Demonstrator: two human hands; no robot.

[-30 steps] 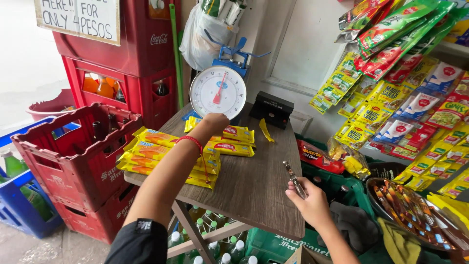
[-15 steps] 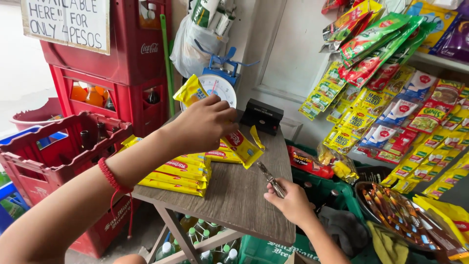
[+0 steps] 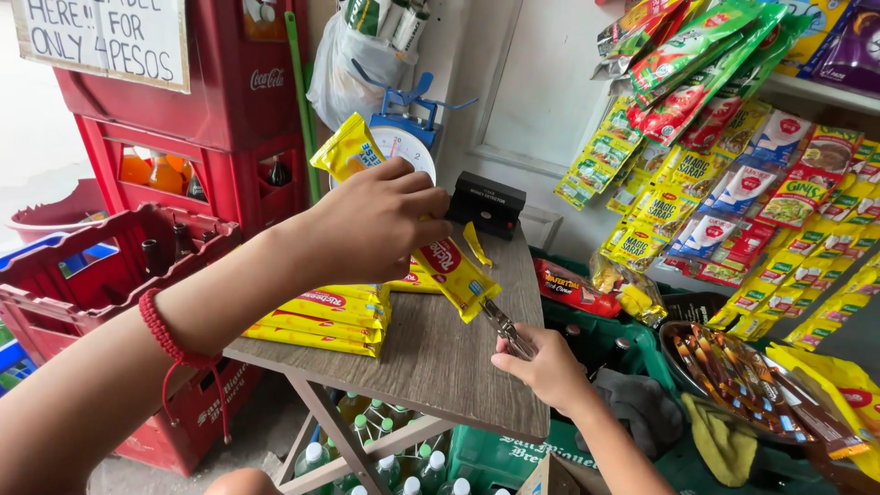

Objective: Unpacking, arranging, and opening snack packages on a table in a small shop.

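Observation:
My left hand (image 3: 380, 220) is closed around a strip of yellow snack packets (image 3: 454, 270), lifted above the small wooden table (image 3: 449, 357); one packet sticks up behind the hand and another hangs down to the right. My right hand (image 3: 545, 367) grips a pair of scissors (image 3: 506, 328) at the table's right edge, blades pointing up toward the hanging packet's lower corner. A pile of the same yellow packets (image 3: 321, 316) lies on the table's left side. A red braided bracelet (image 3: 163, 332) circles my left wrist.
A blue-and-white weighing scale (image 3: 403, 137) and a black box (image 3: 486, 203) stand at the table's back. Red bottle crates (image 3: 82, 275) stack at left. Hanging sachet strips (image 3: 733, 183) cover the right wall. A basket of sweets (image 3: 742, 385) sits at right; bottles (image 3: 385, 449) stand under the table.
My left hand went from resting on the packet pile to lifting a strip of packets up over the table. The right hand moved the scissors closer to the hanging packet.

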